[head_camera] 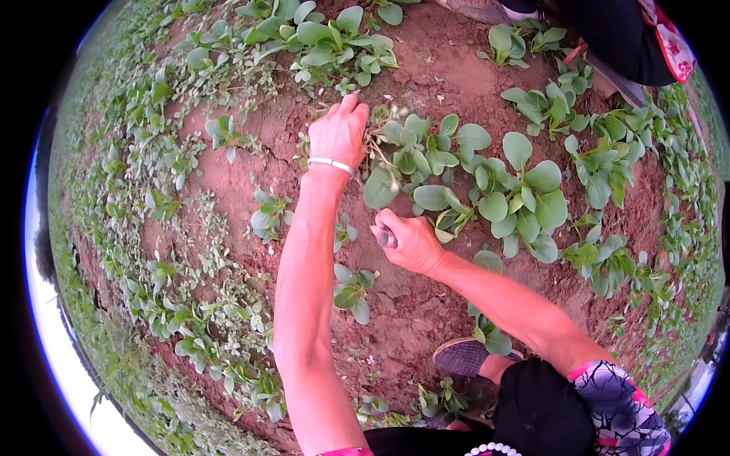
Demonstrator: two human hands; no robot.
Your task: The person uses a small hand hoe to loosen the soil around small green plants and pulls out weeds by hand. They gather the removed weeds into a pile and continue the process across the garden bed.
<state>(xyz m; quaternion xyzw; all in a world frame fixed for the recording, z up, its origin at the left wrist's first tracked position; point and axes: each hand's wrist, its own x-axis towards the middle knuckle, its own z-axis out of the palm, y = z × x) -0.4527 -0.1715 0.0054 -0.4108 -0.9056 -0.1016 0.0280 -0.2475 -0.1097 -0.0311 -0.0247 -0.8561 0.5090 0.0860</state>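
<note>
My left hand (340,130), with a silver bangle at the wrist, is closed on thin-stemmed weeds (373,139) that trail out at its right side. To its right stands a row of broad-leaved green seedlings (413,145). Below and to the right, my right hand (408,239) is closed around a short rounded handle (386,238); the rest of that tool is hidden by the hand and cannot be made out. A large leafy plant (527,196) grows right of my right hand. Small seedlings (352,290) stand in the reddish soil below it.
Dense low weeds (199,228) cover the left side. Leafy plants (325,40) grow at the top and more (607,154) at the right. Another person's dark-trousered leg (616,40) and shoe (473,8) are at the upper right. My own purple shoe (462,356) rests on the soil.
</note>
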